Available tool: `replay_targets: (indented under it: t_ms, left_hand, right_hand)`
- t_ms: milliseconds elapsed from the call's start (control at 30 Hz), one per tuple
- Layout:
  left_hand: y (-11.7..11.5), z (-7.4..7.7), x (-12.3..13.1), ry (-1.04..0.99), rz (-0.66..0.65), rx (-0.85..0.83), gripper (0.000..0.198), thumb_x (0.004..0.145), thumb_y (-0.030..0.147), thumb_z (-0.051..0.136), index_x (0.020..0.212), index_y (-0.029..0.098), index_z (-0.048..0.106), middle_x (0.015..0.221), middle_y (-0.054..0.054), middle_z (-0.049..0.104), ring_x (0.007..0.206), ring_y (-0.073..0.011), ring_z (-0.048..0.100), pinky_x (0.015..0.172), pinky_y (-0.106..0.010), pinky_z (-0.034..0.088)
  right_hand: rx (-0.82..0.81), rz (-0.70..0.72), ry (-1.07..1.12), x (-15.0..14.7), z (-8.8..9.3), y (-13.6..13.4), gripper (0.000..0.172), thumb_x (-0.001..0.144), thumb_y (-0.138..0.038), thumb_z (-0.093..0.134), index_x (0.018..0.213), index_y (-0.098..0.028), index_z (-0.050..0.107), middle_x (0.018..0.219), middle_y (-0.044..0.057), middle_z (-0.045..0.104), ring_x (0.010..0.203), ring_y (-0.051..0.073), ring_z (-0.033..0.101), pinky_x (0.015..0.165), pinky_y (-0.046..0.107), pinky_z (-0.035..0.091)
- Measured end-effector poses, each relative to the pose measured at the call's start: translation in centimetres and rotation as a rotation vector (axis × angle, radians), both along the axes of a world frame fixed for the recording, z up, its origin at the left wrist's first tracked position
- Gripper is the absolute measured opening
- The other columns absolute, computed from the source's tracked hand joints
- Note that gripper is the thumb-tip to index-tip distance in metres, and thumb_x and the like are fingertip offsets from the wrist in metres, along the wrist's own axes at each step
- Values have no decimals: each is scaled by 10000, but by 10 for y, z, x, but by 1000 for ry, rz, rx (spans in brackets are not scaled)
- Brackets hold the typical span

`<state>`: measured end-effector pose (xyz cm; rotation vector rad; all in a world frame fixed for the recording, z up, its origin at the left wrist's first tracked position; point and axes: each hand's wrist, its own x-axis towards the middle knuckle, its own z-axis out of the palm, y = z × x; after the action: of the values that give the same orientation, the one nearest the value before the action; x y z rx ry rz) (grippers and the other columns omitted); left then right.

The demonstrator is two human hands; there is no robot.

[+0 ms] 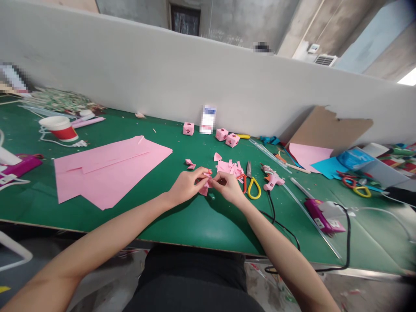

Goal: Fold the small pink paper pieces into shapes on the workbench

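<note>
Close together over the green table [182, 229], my left hand [185, 186] and my right hand [229, 186] pinch a small folded piece of pink paper [204, 190] between their fingertips. My fingers cover most of it, so its full shape is hidden. Just beyond my right hand lies a heap of pink paper strips [229, 167]. A little folded pink scrap [190, 164] rests beyond my left hand. Scissors [253, 187] with red and yellow handles lie right beside my right hand. Farther right is a pink glue gun [273, 179] with a black cord.
Large pink sheets [110, 173] spread at the left, near a red-and-white paper cup [60, 128]. Pink paper cubes [188, 128] with cut-outs stand toward the white partition [146, 78]. A purple power strip [323, 216], clear sticks and a second pair of scissors [355, 184] occupy the right.
</note>
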<state>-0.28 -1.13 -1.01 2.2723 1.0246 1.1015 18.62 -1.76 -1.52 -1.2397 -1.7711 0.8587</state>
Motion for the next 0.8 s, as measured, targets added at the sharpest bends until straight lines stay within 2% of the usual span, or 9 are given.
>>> replay_targets:
  t_ms: [133,300,533,633,700,800]
  left_hand:
    - [0,3,-1,77,67,47,234,916,324,563,1139,261,591,939,14,775,805,-191,745,705,-263,530]
    - [-1,5,0,84,71,31,224,910,314,566,1128,268,594,913,16,777,825,-205,747,695,-261,524]
    - [1,7,1,-75,50,-22,308,929,379,549,1200,233,534,962,-15,769,849,-189,737,719,-259,528]
    - [7,7,-3,-94,82,-20,301,917,350,570,1187,223,535,949,-18,768,853,-188,735,731,-264,533]
    - [13,7,-7,-98,129,-15,302,914,323,574,1195,221,527,952,-23,766,861,-194,735,750,-279,539]
    - [24,4,-12,-113,165,-12,289,935,274,526,1219,221,507,1016,-42,755,956,-199,720,837,-321,545]
  right_hand:
    - [110,-27,-142,-3,0,-3,308,863,-446,580,701,-185,575,629,1,604,541,121,499,513,239,364]
    - [249,62,-321,-2,5,-5,281,916,-350,500,703,-190,587,648,-1,597,568,128,496,550,245,358]
    - [214,-12,-232,-2,7,-4,296,926,-408,514,756,-190,620,661,-5,612,559,124,506,548,246,376]
    - [146,-24,-226,-1,7,-2,261,863,-438,615,771,-196,643,670,-5,644,555,127,525,542,250,391]
    - [140,-59,-234,3,8,1,209,832,-407,651,798,-201,656,730,4,680,595,138,565,574,259,423]
    - [180,-160,-263,11,11,7,131,857,-319,590,840,-206,652,842,21,709,693,161,620,646,284,465]
